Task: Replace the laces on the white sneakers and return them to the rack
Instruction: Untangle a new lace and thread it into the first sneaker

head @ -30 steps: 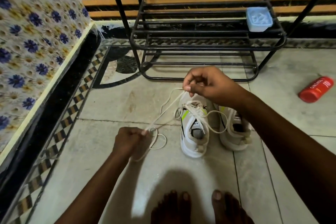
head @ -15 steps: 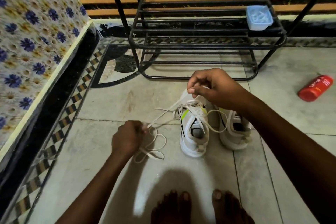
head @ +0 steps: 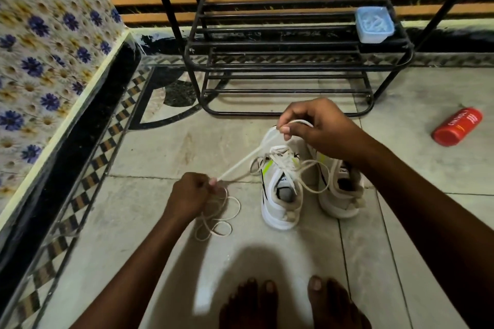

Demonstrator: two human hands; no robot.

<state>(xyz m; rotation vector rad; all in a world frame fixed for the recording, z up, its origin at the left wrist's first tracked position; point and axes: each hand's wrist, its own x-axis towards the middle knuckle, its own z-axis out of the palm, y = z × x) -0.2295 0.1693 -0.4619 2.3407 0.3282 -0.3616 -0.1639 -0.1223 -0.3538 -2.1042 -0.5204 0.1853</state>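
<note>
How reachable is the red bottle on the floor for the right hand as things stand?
Probably yes, but not freely: the right hand pinches a loop of lace above the sneakers and would have to drop it first. Only bare floor lies between it and the red bottle.

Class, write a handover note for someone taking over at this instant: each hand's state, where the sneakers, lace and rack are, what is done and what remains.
Left hand grips the lace low down; its slack lies coiled on the floor beside it.
Right hand pinches a loop of it above the sneakers; the stretch between the hands is taut.
The sneakers stand side by side in front of the rack, not on it.
Done: one sneaker seems partly laced.
Left: finish lacing both, then set the pair on the rack.
</note>
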